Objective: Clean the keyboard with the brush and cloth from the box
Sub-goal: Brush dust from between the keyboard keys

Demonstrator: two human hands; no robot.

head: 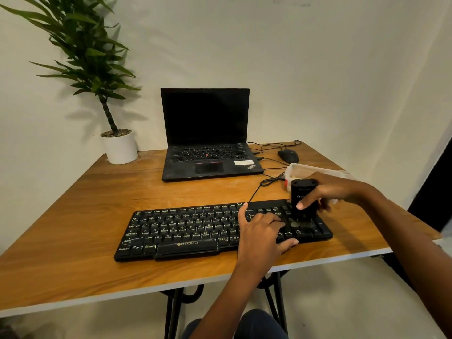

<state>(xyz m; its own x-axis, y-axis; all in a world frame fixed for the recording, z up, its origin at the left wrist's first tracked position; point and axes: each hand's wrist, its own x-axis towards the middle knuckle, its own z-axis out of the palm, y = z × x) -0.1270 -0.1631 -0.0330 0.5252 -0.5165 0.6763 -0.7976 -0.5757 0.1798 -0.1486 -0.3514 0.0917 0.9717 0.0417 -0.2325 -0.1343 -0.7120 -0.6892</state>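
Fingers [302,205] of right hand [336,189] curled round brush [302,190], pressing it on right end of keyboard [186,228]; left hand [259,232] spread, resting just beside. Seemingly mid-brushing; cloth wipe not yet done.

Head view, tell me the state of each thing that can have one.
Black Zebronics keyboard: flat on the wooden table.
Black cylindrical brush: upright, bristles on the keyboard's right end.
Right hand: grips the brush.
Left hand: rests open on the keys.
Black laptop: lid open, screen dark.
Clear plastic box: partly hidden, lid unclear.
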